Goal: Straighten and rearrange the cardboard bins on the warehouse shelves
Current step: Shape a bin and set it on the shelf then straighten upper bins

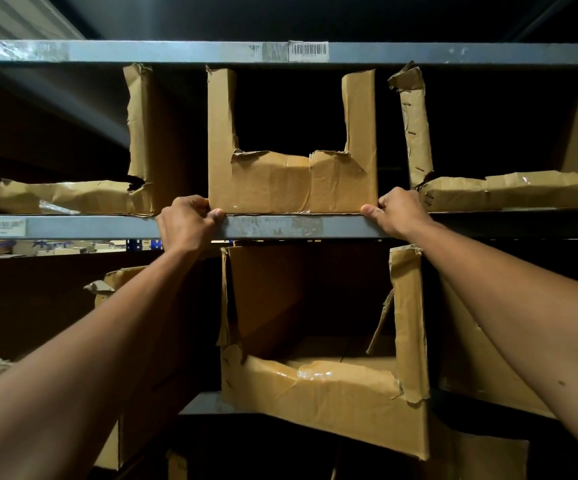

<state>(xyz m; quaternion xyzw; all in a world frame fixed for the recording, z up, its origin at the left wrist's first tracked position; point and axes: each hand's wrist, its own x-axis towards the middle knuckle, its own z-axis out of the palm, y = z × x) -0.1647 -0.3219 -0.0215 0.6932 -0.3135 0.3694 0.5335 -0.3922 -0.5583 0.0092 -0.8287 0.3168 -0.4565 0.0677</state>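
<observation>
We have the middle bin (pixel 292 183) between our two hands on the upper shelf (pixel 270 226), its front face flush with the shelf edge and its long axis running back into the dark. Our left hand (pixel 187 221) grips its lower left corner and our right hand (pixel 398 211) its lower right, fingers curled round the sides, seemingly equally near.

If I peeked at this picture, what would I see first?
Two bare arms reach up, and the left hand and right hand grip the bottom corners of the middle cardboard bin on the upper shelf. Right below it, a torn bin sits crooked, tilting off its shelf.
</observation>
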